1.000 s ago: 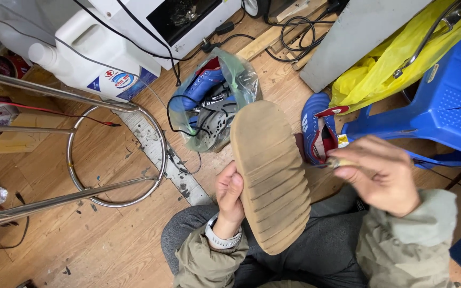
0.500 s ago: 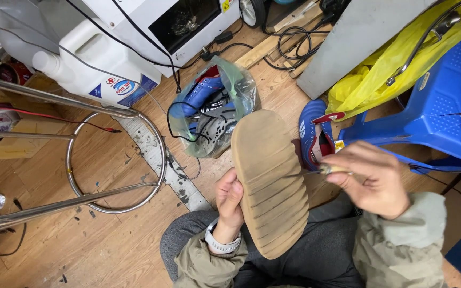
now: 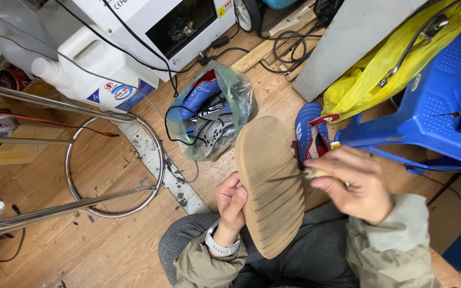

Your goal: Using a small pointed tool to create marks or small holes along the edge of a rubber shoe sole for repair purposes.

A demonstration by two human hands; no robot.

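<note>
A tan ridged shoe sole [image 3: 270, 181] stands tilted on my lap, tread side up. My left hand [image 3: 231, 202] grips its left edge, a white watch on that wrist. My right hand [image 3: 354, 181] is closed on a thin awl-like tool [image 3: 294, 176] with a pale handle. The tool's dark metal tip rests on the sole's right side, about halfway along.
A blue shoe [image 3: 309, 136] lies just behind the sole. A clear bag of shoes [image 3: 214, 114] sits on the wooden floor, a blue plastic stool [image 3: 433, 112] and yellow bag [image 3: 369, 74] at right. A metal stool frame [image 3: 113, 165] and white jug [image 3: 86, 66] are at left.
My right hand has moved left toward the sole, and the tool's tip now touches the tread. The left hand keeps its hold on the sole.
</note>
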